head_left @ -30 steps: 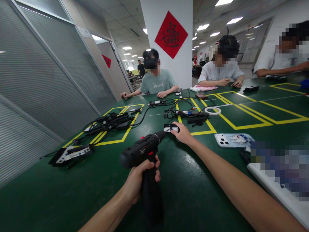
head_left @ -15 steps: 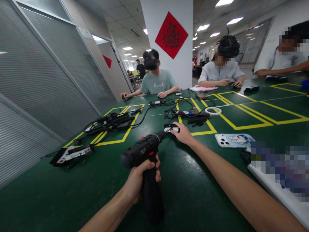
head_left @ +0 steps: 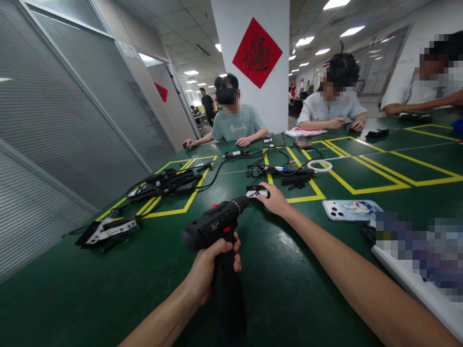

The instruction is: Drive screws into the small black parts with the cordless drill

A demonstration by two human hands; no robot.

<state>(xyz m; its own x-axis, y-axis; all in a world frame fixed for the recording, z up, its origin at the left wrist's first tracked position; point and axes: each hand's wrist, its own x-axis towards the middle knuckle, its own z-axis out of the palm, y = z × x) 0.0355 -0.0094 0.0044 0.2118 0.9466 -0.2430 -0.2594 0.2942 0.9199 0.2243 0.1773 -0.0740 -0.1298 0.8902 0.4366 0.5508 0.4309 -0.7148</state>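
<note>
My left hand (head_left: 213,262) is closed round the handle of a black cordless drill (head_left: 213,224) with red buttons. The drill points away from me and to the right. Its tip meets, or comes very near, a small black-and-white block (head_left: 257,192) on the table; the exact contact is too small to make out. My right hand (head_left: 274,200) pinches that block from its right side, thumb in front and fingers behind.
The green table (head_left: 289,289) has yellow tape outlines. Tangled black cables (head_left: 166,180) lie at left, more tools and wires ahead, with a white ring (head_left: 319,166). A phone (head_left: 349,210) lies at right. Several people sit across the table.
Both hands, the drill and the block hold practically the same position. Far in the background, a standing person has shifted slightly left.
</note>
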